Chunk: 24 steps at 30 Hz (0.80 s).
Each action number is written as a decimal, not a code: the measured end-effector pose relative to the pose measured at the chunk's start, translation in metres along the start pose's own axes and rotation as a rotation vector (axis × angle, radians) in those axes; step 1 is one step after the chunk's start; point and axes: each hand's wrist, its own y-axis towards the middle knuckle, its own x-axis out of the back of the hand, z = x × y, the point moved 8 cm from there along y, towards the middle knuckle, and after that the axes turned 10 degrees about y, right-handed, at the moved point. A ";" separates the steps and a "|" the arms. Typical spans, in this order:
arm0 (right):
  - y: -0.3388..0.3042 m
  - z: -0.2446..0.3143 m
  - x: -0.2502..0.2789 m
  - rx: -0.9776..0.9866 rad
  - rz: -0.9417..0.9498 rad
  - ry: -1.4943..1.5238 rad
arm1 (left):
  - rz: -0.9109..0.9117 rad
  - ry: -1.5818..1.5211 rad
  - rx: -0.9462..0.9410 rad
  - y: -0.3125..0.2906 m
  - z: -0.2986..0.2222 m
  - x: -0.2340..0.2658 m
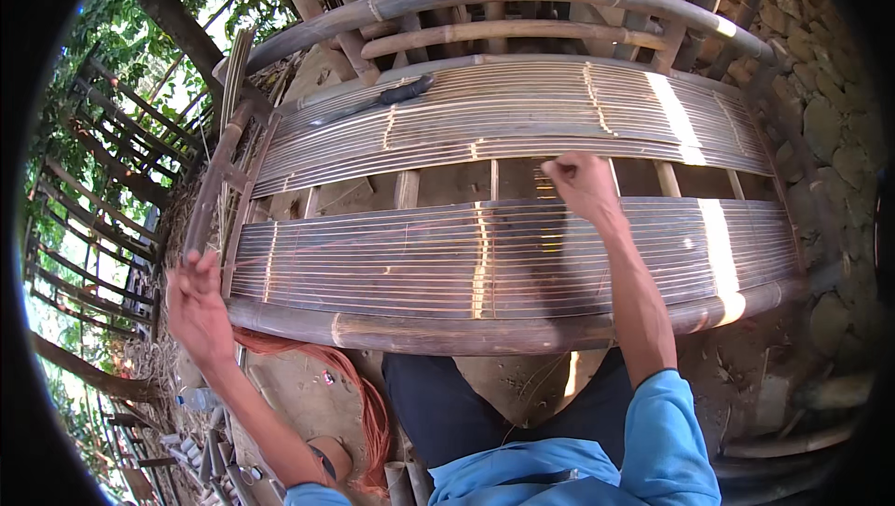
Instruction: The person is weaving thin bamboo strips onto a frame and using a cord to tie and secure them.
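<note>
Nearest you, the reddish cord [375,422] hangs in a loose bundle below the front rail [447,333] of the bamboo bench, just beside your left leg [424,403]; a strand drawn out of it could tangle, because the lengths lie over one another. At the bench's left end, your left hand [199,306] is raised, its fingers curled and the thumb near their tips; I cannot tell whether they pinch anything. A thin reddish line seems to cross the front slats [373,268] from that side; if it is cord and you pull it unevenly, it could slip or chafe on a slat edge.

Your right hand [585,184] is above the gap between the two slat panels, its fingers folded together; what they grip, if anything, is hidden. Sunlight and shadow stripe the slats, so a thin strand there could be easy to misjudge. Below the gap run the cross-supports [407,189], where a dropped end could fall through. Farther off, a dark-handled knife [380,102] lies loose on the back slats [503,101]; a knock to the bench could shift it, since nothing visible secures it
</note>
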 end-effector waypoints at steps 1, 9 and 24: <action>0.008 -0.010 -0.026 -0.019 0.089 0.027 | 0.240 -0.122 0.055 0.022 0.006 -0.015; 0.026 -0.049 -0.125 -0.189 0.483 -0.274 | 0.795 1.240 0.013 0.020 0.269 -0.216; 0.011 0.002 -0.075 -0.010 0.395 0.229 | 0.935 0.822 0.648 -0.021 0.330 -0.262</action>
